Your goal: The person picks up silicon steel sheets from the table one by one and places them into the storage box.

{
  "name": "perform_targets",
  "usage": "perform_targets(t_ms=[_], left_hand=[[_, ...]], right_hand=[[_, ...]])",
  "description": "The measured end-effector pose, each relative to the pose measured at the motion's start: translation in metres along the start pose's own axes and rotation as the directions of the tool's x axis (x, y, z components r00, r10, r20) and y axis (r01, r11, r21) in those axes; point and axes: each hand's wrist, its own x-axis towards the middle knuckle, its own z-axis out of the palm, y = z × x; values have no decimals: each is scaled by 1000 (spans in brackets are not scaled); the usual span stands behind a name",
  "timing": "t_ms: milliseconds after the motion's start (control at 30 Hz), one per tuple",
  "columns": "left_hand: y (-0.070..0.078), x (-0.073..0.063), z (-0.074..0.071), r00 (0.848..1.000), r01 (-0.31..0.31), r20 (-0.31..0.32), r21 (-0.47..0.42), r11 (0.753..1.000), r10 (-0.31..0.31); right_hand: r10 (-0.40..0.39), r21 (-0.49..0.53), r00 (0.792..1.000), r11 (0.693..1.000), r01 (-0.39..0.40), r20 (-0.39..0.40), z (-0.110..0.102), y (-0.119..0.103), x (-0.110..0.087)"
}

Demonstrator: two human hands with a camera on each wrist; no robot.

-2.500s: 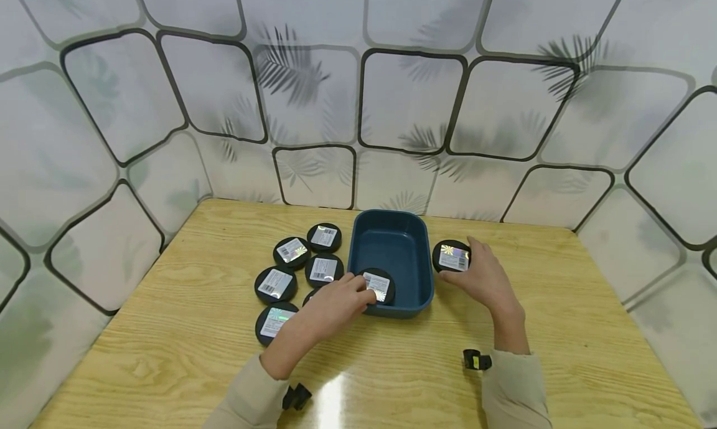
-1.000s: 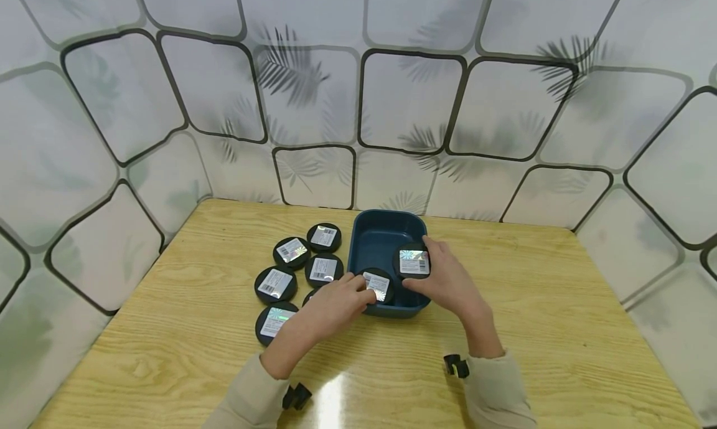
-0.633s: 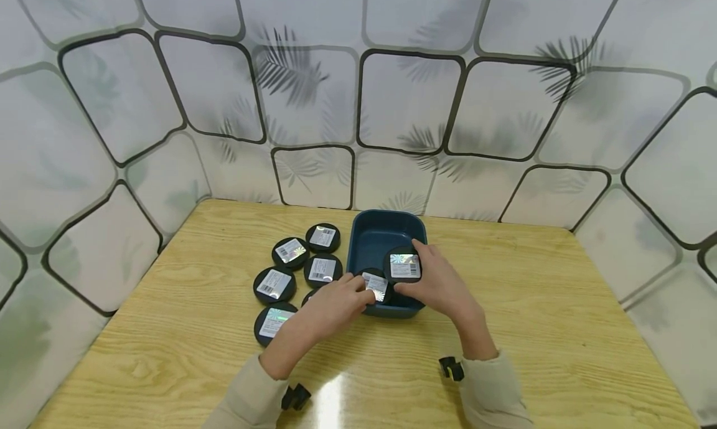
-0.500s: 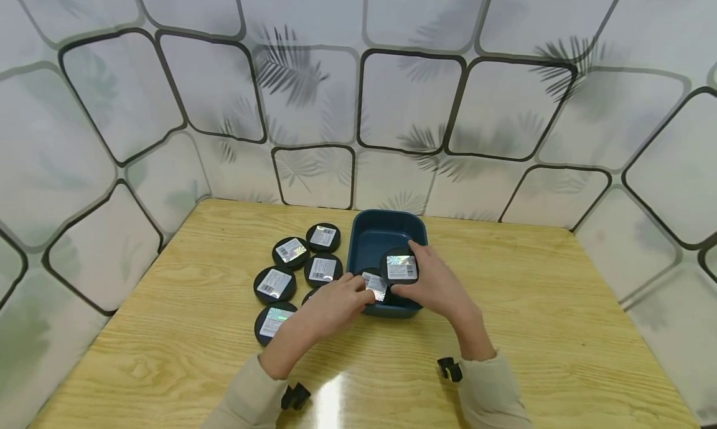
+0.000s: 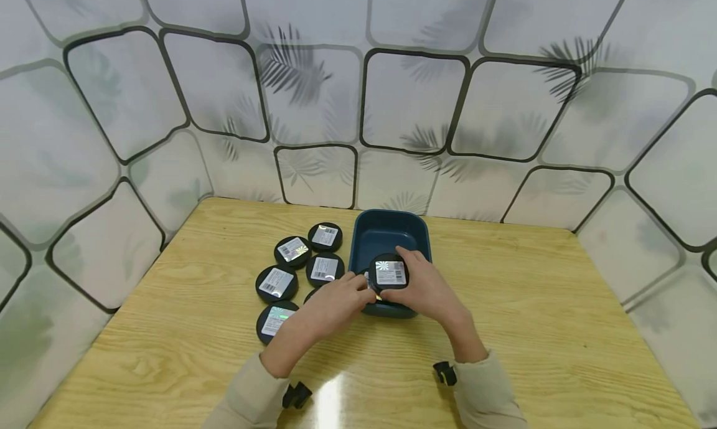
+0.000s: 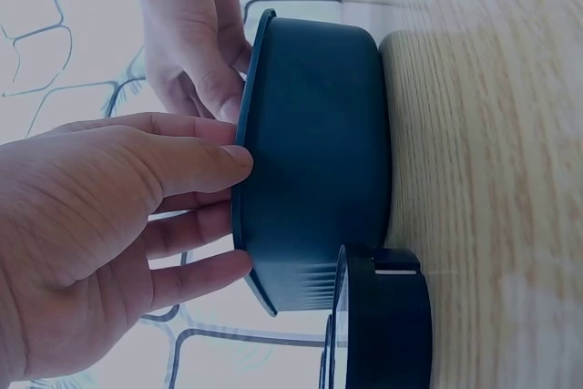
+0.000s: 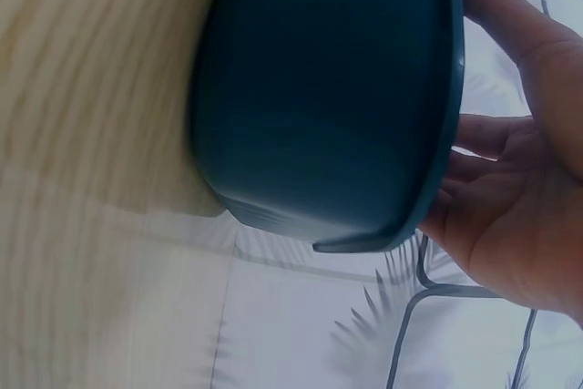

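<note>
My right hand [image 5: 422, 289] grips a round black case [image 5: 391, 272] with a silvery, barcoded label, holding it at its right side over the near part of a dark blue bin [image 5: 395, 311]. Beneath it, a second labelled black case [image 5: 367, 278] is mostly hidden in the bin's near left corner. My left hand [image 5: 336, 306] lies over the bin's left rim. In the left wrist view its thumb [image 6: 219, 163] presses the outer side of the rim, the fingers reaching over it. In the right wrist view, the right fingers [image 7: 483, 134] reach past the bin's rim.
Several matching round cases [image 5: 276, 283] lie label up on the wooden table [image 5: 532, 329], left of the bin. One is partly under my left forearm. A patterned curtain or wall [image 5: 414, 99] stands behind the table's far edge.
My right hand has carried its black case from the table right of the bin leftward over the bin, now overlapping the other case inside. The left hand has stayed put.
</note>
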Motion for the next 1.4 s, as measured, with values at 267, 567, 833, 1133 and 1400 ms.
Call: perform_targets(t_ms=[267, 567, 833, 1133, 1400], left_hand=[[0, 0, -2, 1000, 5, -14, -4, 1000, -5], [-1, -1, 0, 999, 11, -31, -22, 1000, -11], [-8, -6, -2, 997, 28, -72, -36, 999, -30], [-15, -10, 1, 993, 20, -113, -42, 999, -25], [-19, -12, -2, 994, 31, -102, -74, 997, -38]], right_hand=[[-15, 15, 1000, 1000, 15, 9, 4, -1, 1], [-6, 19, 1000, 1000, 5, 15, 7, 2, -1], [-19, 67, 999, 998, 17, 33, 10, 4, -1], [-50, 105, 997, 994, 44, 55, 12, 7, -5], [-81, 135, 994, 988, 70, 79, 15, 2, -9]])
